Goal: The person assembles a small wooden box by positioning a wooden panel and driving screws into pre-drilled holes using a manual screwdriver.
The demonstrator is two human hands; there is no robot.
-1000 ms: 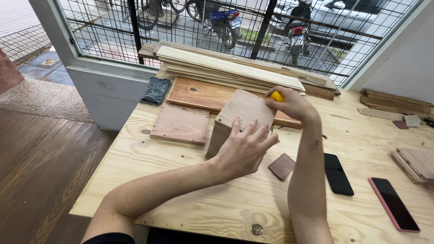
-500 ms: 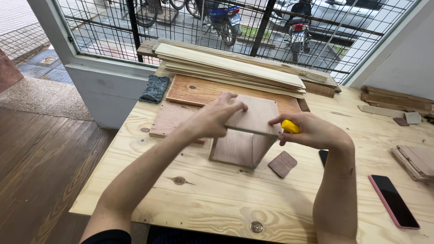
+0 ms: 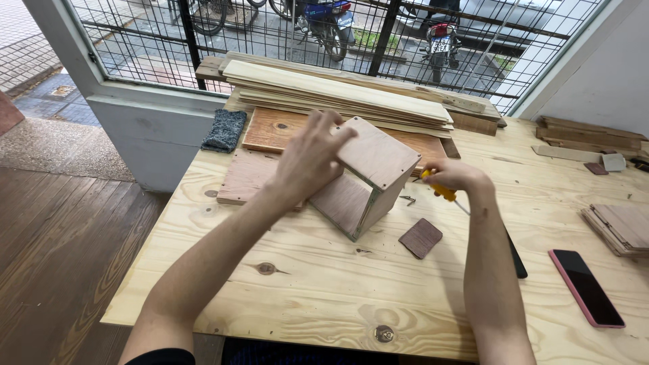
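**Workbench: box held tilted, screwdriver at its right side**

On the pale pine workbench [image 3: 324, 297], head view, a small open plywood box [image 3: 368, 177] stands tilted on one lower edge near the middle of the top, its open side facing the person.

Left hand [image 3: 307, 162]: fingers spread and pressed over the upper left face of the box, clamped on it from above.

Right hand [image 3: 456, 177]: closed around a screwdriver with a yellow handle [image 3: 438, 189]. The handle sits just beside the right wall of the box; the thin shaft runs down and to the right past the wrist. The tip cannot be made out.

Surrounding items:
- Loose screws [image 3: 409, 199] lie on the bench just beside the lower right edge of the box.
- A small dark brown square piece [image 3: 420, 238] lies near the box, in front of the right hand.
- A flat plywood panel [image 3: 247, 177] lies under the left forearm.
- A stack of long pale boards [image 3: 338, 98] rests behind the box, by the window grille.
- A grey sanding block [image 3: 225, 130] sits at the far left edge.
- A phone with a pink case [image 3: 586, 287] lies well apart, at the right.
- A black phone [image 3: 516, 255] is partly hidden by the right forearm.
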